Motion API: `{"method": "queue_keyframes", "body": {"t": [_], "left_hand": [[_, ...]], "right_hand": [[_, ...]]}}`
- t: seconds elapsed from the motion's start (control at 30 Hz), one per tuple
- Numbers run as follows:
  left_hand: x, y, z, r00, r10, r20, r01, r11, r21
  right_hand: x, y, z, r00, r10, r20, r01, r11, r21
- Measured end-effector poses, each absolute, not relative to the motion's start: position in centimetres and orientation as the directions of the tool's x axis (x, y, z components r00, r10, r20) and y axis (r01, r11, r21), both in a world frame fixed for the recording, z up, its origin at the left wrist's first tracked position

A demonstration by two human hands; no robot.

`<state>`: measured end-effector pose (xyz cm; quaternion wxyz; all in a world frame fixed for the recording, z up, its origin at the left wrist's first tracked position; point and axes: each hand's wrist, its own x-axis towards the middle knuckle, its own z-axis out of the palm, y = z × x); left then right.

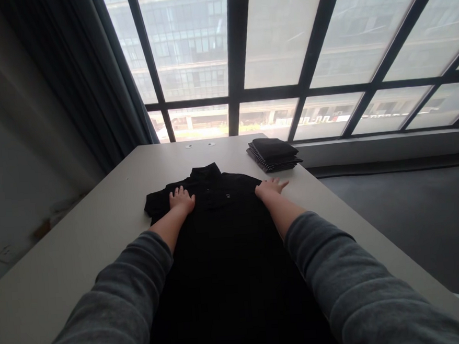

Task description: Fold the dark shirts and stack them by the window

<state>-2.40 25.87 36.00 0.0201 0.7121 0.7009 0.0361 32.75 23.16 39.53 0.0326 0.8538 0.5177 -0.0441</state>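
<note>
A black polo shirt (227,245) lies spread front side up, its collar pointing away from me and a small light logo on the chest. My left hand (182,199) rests flat on the shirt near the left shoulder, fingers stretched out. At the opposite shoulder, my right hand (270,186) lies partly on the shirt's edge and partly over the table, with its fingers spread. The left sleeve shows beyond my left hand; the right sleeve is mostly hidden by my right hand and forearm. The shirt's lower part is too dark to make out details.
The shirt lies on a white table (80,240). A stack of folded dark clothes (273,154) sits near its far right edge. Behind the table are large framed windows (189,44), with a dark curtain (89,72) to the left. Grey floor (405,217) lies to the right.
</note>
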Motion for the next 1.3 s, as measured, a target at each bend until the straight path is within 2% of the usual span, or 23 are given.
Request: {"method": "queue_keyframes", "body": {"t": [0.07, 0.13, 0.23, 0.37, 0.57, 0.77, 1.03, 1.1, 1.3], "left_hand": [[-2.0, 26.8, 36.0, 0.046, 0.999, 0.018, 0.994, -0.047, 0.096], [-1.7, 27.7, 35.9, 0.057, 0.998, -0.008, 0.991, -0.056, 0.12], [-1.7, 28.9, 35.6, 0.01, 0.998, -0.06, 0.989, -0.001, 0.147], [-1.9, 29.9, 35.3, -0.057, 0.995, -0.08, 0.986, 0.069, 0.155], [-2.8, 30.6, 35.0, -0.129, 0.99, -0.059, 0.979, 0.136, 0.153], [-6.2, 31.0, 35.3, -0.211, 0.976, -0.052, 0.964, 0.217, 0.154], [-5.6, 32.1, 35.6, -0.278, 0.961, 0.007, 0.952, 0.274, 0.137], [-4.8, 32.8, 35.9, -0.256, 0.966, 0.038, 0.959, 0.249, 0.133], [-1.5, 35.0, 37.1, -0.028, 0.995, 0.093, 0.985, 0.012, 0.17]], "right_hand": [[32.2, 23.6, 40.2, 0.401, 0.912, -0.083, 0.916, -0.4, 0.029], [30.7, 23.9, 40.3, 0.241, 0.969, -0.053, 0.97, -0.242, -0.015], [28.5, 24.1, 39.2, 0.097, 0.988, -0.12, 0.989, -0.108, -0.097], [28.6, 23.9, 37.4, 0.153, 0.969, -0.192, 0.973, -0.182, -0.141], [30.6, 24.0, 36.3, 0.189, 0.97, -0.156, 0.961, -0.215, -0.175], [32.2, 24.2, 36.2, 0.24, 0.96, -0.148, 0.952, -0.262, -0.158], [32.5, 23.6, 36.3, 0.232, 0.966, -0.111, 0.954, -0.248, -0.168], [32.4, 23.6, 36.3, 0.233, 0.967, -0.105, 0.954, -0.248, -0.169], [32.5, 23.7, 36.1, 0.222, 0.97, -0.096, 0.955, -0.236, -0.181]]}}
